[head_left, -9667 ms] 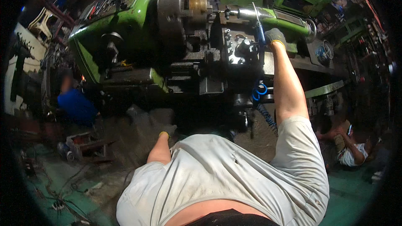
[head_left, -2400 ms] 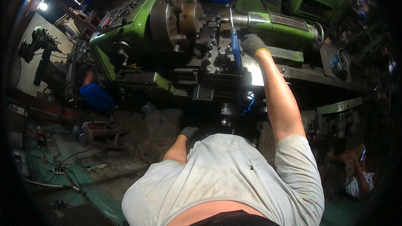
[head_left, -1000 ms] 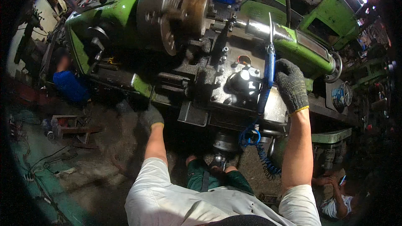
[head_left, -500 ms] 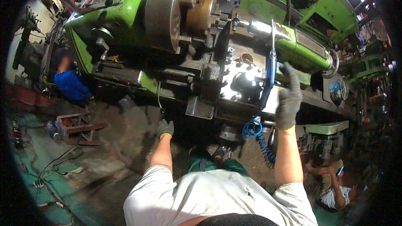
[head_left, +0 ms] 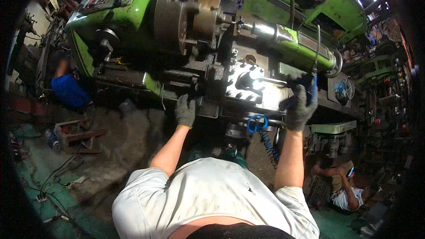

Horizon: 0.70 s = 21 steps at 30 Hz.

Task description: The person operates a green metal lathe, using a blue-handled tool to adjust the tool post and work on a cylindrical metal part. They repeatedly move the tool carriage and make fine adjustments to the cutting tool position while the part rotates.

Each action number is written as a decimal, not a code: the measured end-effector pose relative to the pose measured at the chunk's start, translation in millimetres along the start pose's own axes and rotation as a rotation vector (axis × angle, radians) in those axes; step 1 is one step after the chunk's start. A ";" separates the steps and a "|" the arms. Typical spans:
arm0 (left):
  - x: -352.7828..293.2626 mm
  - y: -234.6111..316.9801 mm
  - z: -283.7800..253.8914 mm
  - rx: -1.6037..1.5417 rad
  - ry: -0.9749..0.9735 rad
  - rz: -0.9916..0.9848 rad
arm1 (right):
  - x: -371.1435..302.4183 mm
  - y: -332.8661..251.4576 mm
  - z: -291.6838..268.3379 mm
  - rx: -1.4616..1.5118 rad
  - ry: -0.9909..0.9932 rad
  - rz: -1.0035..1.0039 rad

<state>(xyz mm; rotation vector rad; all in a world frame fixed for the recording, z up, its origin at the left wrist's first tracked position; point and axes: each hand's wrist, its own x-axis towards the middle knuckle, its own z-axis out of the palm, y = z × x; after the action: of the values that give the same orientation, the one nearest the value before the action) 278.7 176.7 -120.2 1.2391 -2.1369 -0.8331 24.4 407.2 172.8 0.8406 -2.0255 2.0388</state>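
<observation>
My right hand [head_left: 301, 113], in a grey knit glove, is closed around a blue air blow gun [head_left: 314, 89]. Its long thin nozzle points away from me, over the tailstock side of a green lathe. Part of the gun's grip is hidden by the fingers and dark shadow. To the left, my gloved left hand [head_left: 185, 111] has its fingers apart and holds nothing visible, close to the front of the lathe carriage. Between the hands, slightly farther off, is the brightly lit square tool post [head_left: 245, 82], with a handle bar [head_left: 273, 80] reaching toward the right.
The large chuck [head_left: 170, 15] grips a brownish round workpiece [head_left: 208, 15]. Below the carriage hangs a coiled blue hose [head_left: 268, 144]. A tailstock handwheel [head_left: 338, 64] and a wire-sided round container [head_left: 344, 89] are at right. One person [head_left: 71, 89] is at left, another [head_left: 349, 194] at lower right.
The air blow gun has moved right, away from the tool post, with my right hand now around it. My left hand has reached forward to the carriage front. The view has shifted slightly.
</observation>
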 end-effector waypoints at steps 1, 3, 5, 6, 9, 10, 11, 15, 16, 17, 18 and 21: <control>7.5 20.5 -3.2 -0.040 0.022 0.073 | 0.0 -4.4 -11.9 0.095 0.020 0.067; 24.1 64.9 -9.3 -0.130 0.074 0.220 | 4.0 -2.4 -54.3 0.305 0.000 0.187; 37.7 125.9 -27.0 -0.241 0.096 0.366 | 23.6 5.9 -118.2 0.478 -0.176 0.326; 44.8 150.9 -31.0 -0.310 0.093 0.425 | 32.8 -15.1 -126.6 0.416 -0.163 0.383; 52.5 225.2 -45.1 -0.432 -0.033 0.532 | 86.4 -22.8 -171.9 0.187 -0.114 0.451; 53.5 246.6 -47.2 -0.387 -0.007 0.606 | 103.1 -32.8 -159.6 0.154 -0.123 0.447; 54.2 266.1 -47.3 -0.341 0.020 0.681 | 119.7 -42.4 -147.2 0.120 -0.134 0.442; 48.4 302.1 -51.5 0.073 -0.026 0.766 | 168.3 -20.6 -96.3 0.085 -0.396 0.391; 49.8 300.8 -47.7 0.064 -0.009 0.767 | 185.7 7.5 -87.3 0.023 -0.497 0.507; 51.4 293.9 -40.2 0.059 0.004 0.762 | 192.6 30.6 -57.3 0.005 -0.544 0.460; 51.4 291.2 -33.5 0.043 0.008 0.763 | 195.0 52.4 -34.2 -0.126 -0.612 0.342; 54.7 294.0 -23.7 0.005 0.067 0.812 | 202.8 119.5 30.6 -0.433 -0.749 0.045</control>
<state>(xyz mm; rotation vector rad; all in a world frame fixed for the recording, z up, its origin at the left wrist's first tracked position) 105.9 236.9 117.6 0.3040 -2.2863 -0.4114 -192.8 312.2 163.4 1.6187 -2.7106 1.2899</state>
